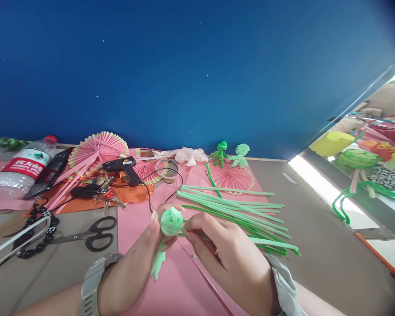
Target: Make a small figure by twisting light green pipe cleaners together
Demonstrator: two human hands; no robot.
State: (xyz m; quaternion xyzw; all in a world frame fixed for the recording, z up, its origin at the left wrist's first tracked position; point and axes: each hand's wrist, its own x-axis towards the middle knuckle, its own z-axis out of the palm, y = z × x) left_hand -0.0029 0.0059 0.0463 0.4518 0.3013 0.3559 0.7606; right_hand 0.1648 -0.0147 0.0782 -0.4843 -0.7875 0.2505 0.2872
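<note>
My left hand [134, 259] wraps its fingers and thumb around a light green pipe-cleaner figure [171, 221]. The figure's round wound head faces up, and its short strands hang below my palm. At the right side of that head, my right hand [230, 252] pinches the end of a light green pipe cleaner. Where this strand runs beneath my fingers is hidden. Just beyond my right hand, loose pipe cleaners [224, 202] in light and darker green lie across pink paper [141, 281]. Two finished-looking figures, one dark green [220, 153] and one light green [241, 156], stand at the back.
Left of my hands are black-handled scissors [100, 235], keys [109, 195], a glue gun [123, 166] with its cord, and a water bottle [26, 166]. Pink paper fans [98, 151] and a tape roll [166, 169] lie near the blue partition [197, 79].
</note>
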